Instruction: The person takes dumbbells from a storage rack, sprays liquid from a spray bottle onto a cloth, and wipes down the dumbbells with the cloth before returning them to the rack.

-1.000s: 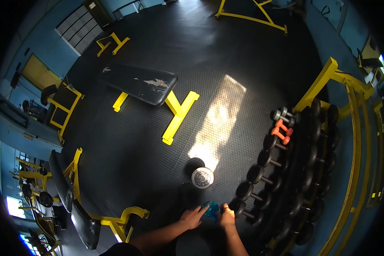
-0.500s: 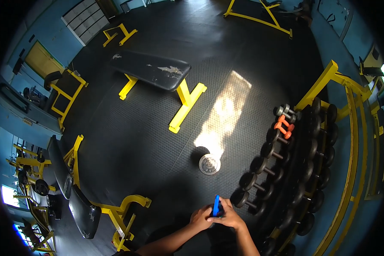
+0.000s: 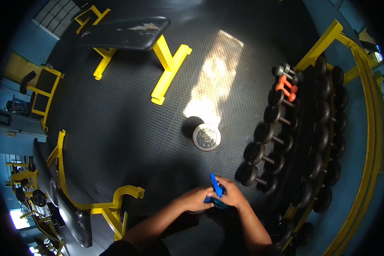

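Observation:
In front of my body both hands are closed around a bright blue piece [image 3: 216,186], with a rounded dark teal body [image 3: 220,203] just under it. It looks like a container with a blue top, but the fingers cover most of it. My left hand [image 3: 197,200] grips it from the left, a second bit of blue showing by its fingers. My right hand [image 3: 232,194] wraps the other side, beside the upright blue piece. A round weight plate [image 3: 207,137], grey with raised lettering, lies flat on the floor beyond the hands.
A dumbbell rack [image 3: 337,36] with yellow posts runs along the right, holding several black dumbbells [image 3: 265,133] and orange ones [image 3: 286,88]. A worn black bench [image 3: 128,34] on yellow legs stands at upper left. Another bench [image 3: 74,217] is at lower left.
The view has tipped down and closer, so the plate, bench and rack sit differently in it. Both hands still hold the blue piece, now tilted left, and the teal body shows below it.

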Motion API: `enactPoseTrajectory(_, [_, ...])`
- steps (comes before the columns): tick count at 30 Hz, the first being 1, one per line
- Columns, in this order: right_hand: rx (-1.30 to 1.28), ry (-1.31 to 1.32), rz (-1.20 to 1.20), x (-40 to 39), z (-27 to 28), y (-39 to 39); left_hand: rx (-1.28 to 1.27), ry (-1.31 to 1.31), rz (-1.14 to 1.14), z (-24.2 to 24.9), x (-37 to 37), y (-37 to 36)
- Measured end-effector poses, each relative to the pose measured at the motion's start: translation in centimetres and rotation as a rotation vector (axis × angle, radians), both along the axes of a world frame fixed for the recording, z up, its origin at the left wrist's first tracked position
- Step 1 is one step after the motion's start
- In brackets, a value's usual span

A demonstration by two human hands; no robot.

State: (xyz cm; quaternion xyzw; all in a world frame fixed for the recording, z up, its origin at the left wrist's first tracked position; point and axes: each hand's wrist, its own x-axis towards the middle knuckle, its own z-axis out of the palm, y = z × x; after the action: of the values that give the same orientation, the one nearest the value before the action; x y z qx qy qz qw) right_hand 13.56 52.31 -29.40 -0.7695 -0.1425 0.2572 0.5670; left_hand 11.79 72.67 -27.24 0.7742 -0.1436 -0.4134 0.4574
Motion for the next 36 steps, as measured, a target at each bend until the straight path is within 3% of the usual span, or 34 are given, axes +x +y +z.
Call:
enactPoseTrajectory(1, [0.017, 0.073, -0.094, -0.3, -2.1, -0.2, -0.027, 0.141, -0.060, -0.5, 1.7, 0.6])
enactPoseTrajectory(3, [-0.036, 0.147, -0.189, 0.1, -4.3, -1.0, 0.025, -0.037, 0.037, -5.5, 2.7, 2.1])
enactPoseTrajectory(6, [-0.092, 0.052, -0.164, 1.3, -6.0, -3.2, 0.354, -0.311, 0.318, -8.7, 7.0, 3.1])
enactPoseTrajectory(7, [-0.051, 0.231, -0.173, 1.9, -5.6, -3.7, 0.474, -0.400, 0.384, -9.8, 7.4, 2.9])
enactPoseTrajectory(8, [-0.098, 0.210, -0.142, 1.7, -6.6, -4.6, 0.474, -0.377, 0.413, -10.5, 7.4, 2.6])
enactPoseTrajectory(11, [-0.151, 0.151, -0.102, 4.1, -7.5, -4.6, 0.661, -0.257, 0.345, -11.6, 10.0, 2.2])
enactPoseTrajectory(19, [-0.272, 0.064, -0.048, 6.6, -7.0, -3.1, 0.879, -0.482, 0.274, -15.4, 9.4, 1.1])
enactPoseTrajectory(25, [-0.170, 0.012, -0.076, 8.7, -8.5, -1.9, 0.902, -0.635, 0.242, -17.2, 8.9, 1.7])
enactPoseTrajectory(36, [-0.358, 0.040, -0.053, 10.6, -11.6, 1.1, 0.779, -0.619, 0.316, -16.9, 8.8, 2.1])
